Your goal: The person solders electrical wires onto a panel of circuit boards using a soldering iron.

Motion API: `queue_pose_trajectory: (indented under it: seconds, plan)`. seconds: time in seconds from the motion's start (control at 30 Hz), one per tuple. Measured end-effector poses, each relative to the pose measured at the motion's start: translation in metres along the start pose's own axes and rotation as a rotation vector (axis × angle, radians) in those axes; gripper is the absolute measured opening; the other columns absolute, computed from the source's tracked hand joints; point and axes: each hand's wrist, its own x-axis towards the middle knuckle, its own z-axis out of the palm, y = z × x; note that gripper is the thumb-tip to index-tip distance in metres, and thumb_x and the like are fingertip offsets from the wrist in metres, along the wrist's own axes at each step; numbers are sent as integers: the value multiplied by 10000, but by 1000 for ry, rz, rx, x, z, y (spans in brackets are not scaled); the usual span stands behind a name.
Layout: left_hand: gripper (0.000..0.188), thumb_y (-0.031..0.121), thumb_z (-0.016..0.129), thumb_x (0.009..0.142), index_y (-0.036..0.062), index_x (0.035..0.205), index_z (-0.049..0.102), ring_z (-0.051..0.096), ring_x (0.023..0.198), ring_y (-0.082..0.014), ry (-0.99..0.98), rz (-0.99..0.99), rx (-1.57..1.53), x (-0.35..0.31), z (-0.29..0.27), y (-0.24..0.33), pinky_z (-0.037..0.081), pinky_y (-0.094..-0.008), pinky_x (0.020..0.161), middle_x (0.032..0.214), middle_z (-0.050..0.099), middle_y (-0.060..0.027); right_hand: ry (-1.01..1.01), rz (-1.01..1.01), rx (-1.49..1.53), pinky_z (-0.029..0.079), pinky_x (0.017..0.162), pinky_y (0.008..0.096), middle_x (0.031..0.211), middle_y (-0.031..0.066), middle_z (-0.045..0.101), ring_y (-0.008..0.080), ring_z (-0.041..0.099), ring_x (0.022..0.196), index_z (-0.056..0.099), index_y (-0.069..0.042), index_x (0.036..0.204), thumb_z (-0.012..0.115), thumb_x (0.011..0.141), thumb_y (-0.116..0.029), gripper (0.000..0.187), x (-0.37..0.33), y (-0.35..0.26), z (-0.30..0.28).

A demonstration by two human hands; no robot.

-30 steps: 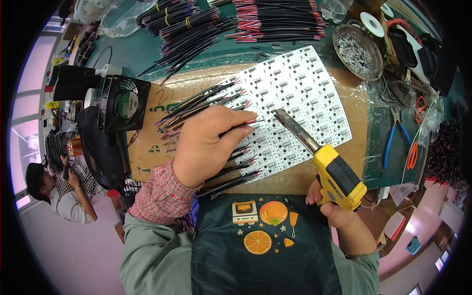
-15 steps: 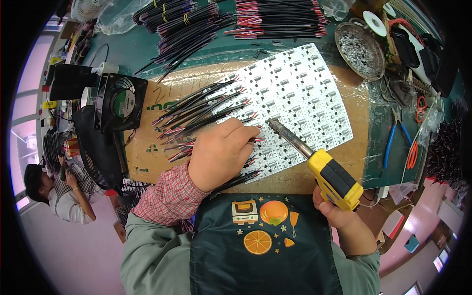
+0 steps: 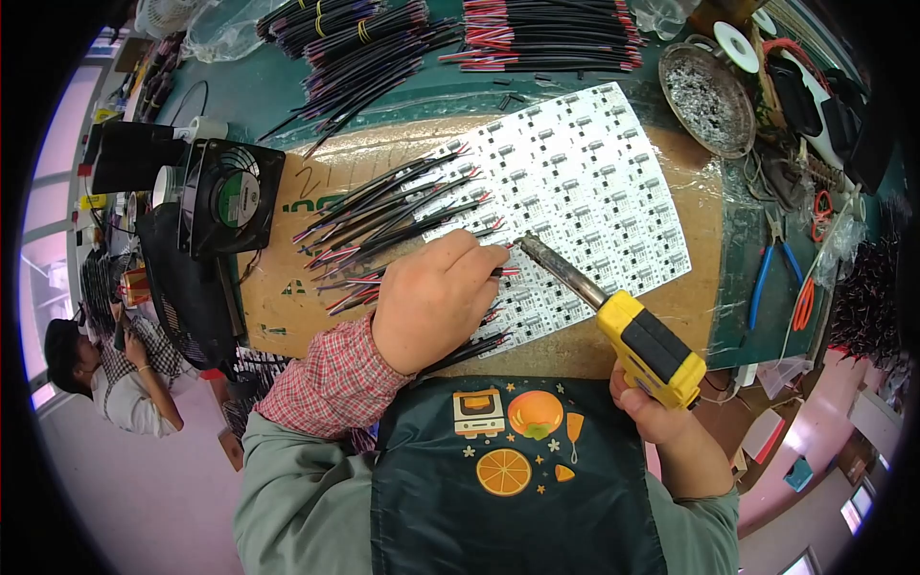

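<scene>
My left hand (image 3: 433, 302) is closed, thumb and fingertips pinching a thin wire whose end lies over the white sheet of circuit boards (image 3: 575, 182). Most of that wire is hidden beneath the hand. My right hand (image 3: 644, 407) grips a yellow and black soldering gun (image 3: 652, 347) by its handle. Its dark metal tip points up and left and sits right beside the left fingertips, at the wire end; whether it touches cannot be made out. Black-sleeved wires with red and white ends (image 3: 383, 206) lie in a row along the sheet's left edge.
A cardboard sheet (image 3: 695, 316) lies under the boards. To the left stands a black fan (image 3: 230, 196). Bundled wires (image 3: 551, 36) lie at the back. At right are a round metal dish (image 3: 709, 101) of silvery bits and blue-handled pliers (image 3: 762, 283). Another person (image 3: 129, 369) sits far left.
The soldering gun has shifted slightly left, bringing its tip closer to my left fingertips. My left hand stays nearly in place, still pinching.
</scene>
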Motion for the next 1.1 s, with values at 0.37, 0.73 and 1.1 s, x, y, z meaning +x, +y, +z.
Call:
queue_pose_trajectory:
  seconds: [0.37,0.73,1.1]
  plan:
    - [198,73,674,731,87,927,649,595,655,-235,30,18,27,-2,3,-4,499,-350,545,763,539,-53,-6,-25,30,457,609,285,777,38,581,135,549,666,584,-6,1032,689,765,-25,288,-4,2,0]
    - [157,48,674,757,71,910,648,613,678,-280,13,-61,-49,1,0,-3,496,-359,575,795,594,-91,15,-17,24,470,612,289,760,41,587,144,566,665,600,-6,981,693,769,-42,235,-7,-1,-2]
    - [104,65,689,775,26,862,650,622,748,-308,-53,-182,-160,8,-6,-3,493,-364,652,795,617,-123,-2,13,44,457,587,284,719,36,568,133,538,626,576,-8,906,691,752,-19,193,-5,0,-2]
